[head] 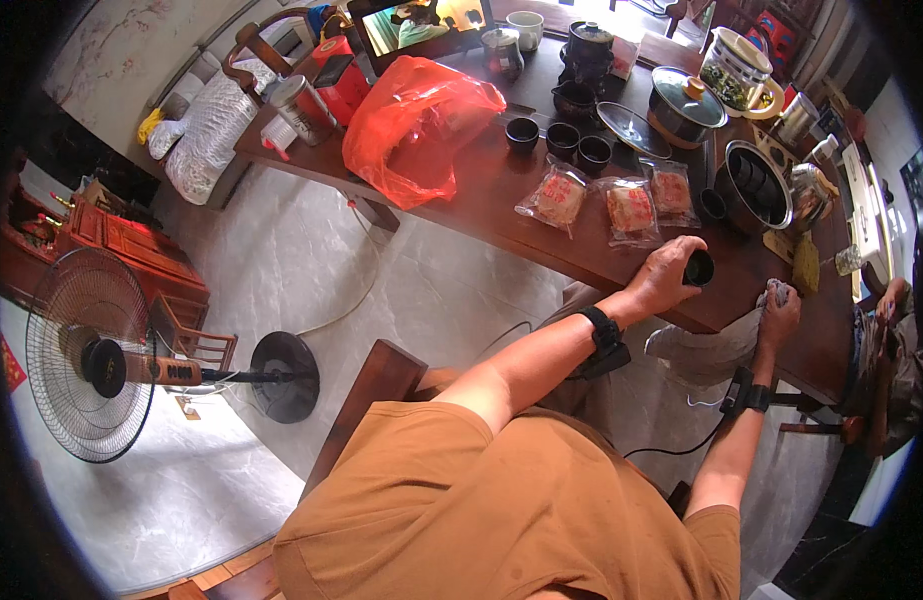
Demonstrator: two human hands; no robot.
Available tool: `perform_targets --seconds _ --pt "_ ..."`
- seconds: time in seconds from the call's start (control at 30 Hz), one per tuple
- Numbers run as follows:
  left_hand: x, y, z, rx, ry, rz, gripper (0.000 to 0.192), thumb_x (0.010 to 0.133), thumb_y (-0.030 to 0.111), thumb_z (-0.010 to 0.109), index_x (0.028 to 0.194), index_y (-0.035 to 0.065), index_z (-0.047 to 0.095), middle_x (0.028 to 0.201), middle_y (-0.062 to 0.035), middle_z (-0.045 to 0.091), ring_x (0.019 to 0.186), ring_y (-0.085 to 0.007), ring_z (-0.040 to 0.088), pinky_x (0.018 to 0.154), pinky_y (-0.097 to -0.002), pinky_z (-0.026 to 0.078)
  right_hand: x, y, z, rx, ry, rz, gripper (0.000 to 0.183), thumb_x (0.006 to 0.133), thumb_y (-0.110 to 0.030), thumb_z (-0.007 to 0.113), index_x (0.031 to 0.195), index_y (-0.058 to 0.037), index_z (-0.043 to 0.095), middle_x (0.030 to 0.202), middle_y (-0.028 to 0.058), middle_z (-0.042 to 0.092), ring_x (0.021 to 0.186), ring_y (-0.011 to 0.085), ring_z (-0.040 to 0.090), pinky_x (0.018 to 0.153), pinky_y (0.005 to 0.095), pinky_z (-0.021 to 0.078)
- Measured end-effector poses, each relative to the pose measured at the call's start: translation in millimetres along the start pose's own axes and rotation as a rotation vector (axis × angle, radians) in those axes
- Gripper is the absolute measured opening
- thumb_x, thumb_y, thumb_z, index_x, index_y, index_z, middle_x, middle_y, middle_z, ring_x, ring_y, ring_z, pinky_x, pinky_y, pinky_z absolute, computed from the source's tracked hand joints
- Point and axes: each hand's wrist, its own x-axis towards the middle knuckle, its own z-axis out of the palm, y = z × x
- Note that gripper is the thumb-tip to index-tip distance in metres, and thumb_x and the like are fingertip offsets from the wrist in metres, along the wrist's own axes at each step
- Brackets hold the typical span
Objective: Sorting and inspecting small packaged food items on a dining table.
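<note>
In the head view, my left hand (665, 276) grips a small dark teacup (699, 268) over the front edge of the wooden table (499, 217). My right hand (781, 313) clutches a grey cloth (709, 349) whose loose part hangs below the table edge. Beyond my left hand lie a few wrapped snack packets, among them one packet (631, 210) with red printing. Farther back stand three dark cups, one of them a cup (563, 139) in the middle. To the right, a metal pot (754, 184) holds several dark cups, with another dark cup (712, 203) beside it.
A red plastic bag (420, 131) spreads over the table's left part. Behind the packets are a glass lid (634, 129), a lidded pot (688, 105) and a glass kettle (737, 71). A standing fan (93, 360) is at left. Another person (893, 352) sits at far right.
</note>
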Motion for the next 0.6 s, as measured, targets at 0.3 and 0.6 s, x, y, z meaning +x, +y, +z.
perform_targets --seconds 0.3,0.6 --pt "-0.1 -1.2 0.4 0.02 0.016 0.037 0.068 0.068 0.004 0.087 0.124 0.0058 0.05 0.123 -0.0172 0.058 0.116 -0.0372 0.06 0.098 -0.0416 0.051 0.4 -0.6 -0.9 0.011 -0.015 0.029 0.04 0.095 -0.038 0.066 0.113 -0.0021 0.066 0.109 0.0187 0.066 0.101 0.0376 0.064 0.088 0.0474 0.0492" --pt "0.0 -1.0 -0.1 0.023 -0.002 0.017 0.069 0.068 0.005 0.087 0.126 0.0063 0.05 0.124 -0.0174 0.058 0.117 -0.037 0.06 0.098 -0.041 0.051 1.2 4.0 0.4 -0.02 -0.024 0.017 0.043 0.096 -0.041 0.064 0.116 -0.0034 0.067 0.114 0.019 0.067 0.103 0.0379 0.065 0.088 0.0479 0.0502"
